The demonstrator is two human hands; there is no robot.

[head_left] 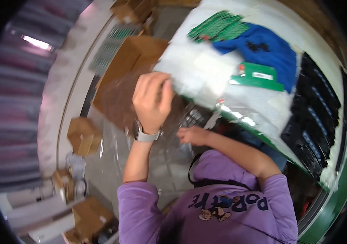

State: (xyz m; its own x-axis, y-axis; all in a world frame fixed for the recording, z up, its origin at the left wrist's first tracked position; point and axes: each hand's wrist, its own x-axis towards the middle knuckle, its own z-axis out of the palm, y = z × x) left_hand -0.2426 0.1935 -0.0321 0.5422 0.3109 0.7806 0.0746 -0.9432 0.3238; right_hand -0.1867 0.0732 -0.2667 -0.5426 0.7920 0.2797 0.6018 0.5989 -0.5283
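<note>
Nearest the camera is the purple fabric top [222, 211] of the person, its front carrying dark lettering and a small cartoon figure. Beyond it, by the table's near edge, sits the small, dark, shiny package with pale markings [196, 116]. Of the two, the bare right hand [192, 135] is nearer: the package lies just beyond its knuckles, and the left hand [153, 97] is farther off, up and to the left. The package's long axis is too blurred to tell. The right fingers curl inward, but whether they grip its lower edge I cannot tell. The left fingers are bent over with the thumb alongside, their tips hidden, so I cannot say whether they hold anything. A thin, clear, crinkled plastic film [118, 99] spreads below and left of the left hand; where it ends is unclear. A smartwatch with a pale strap [146, 136] circles the left wrist.

Outward, a table with a white padded cover [204, 69] bears green mesh bundles [222, 30], a blue cloth piece [273, 49], a flat green card [254, 83] and, at the right, black packs with pale strips [313, 114]. Left of the table stands an open brown cardboard box [143, 46]; farther left hangs a greyish-purple curtain [17, 122].
</note>
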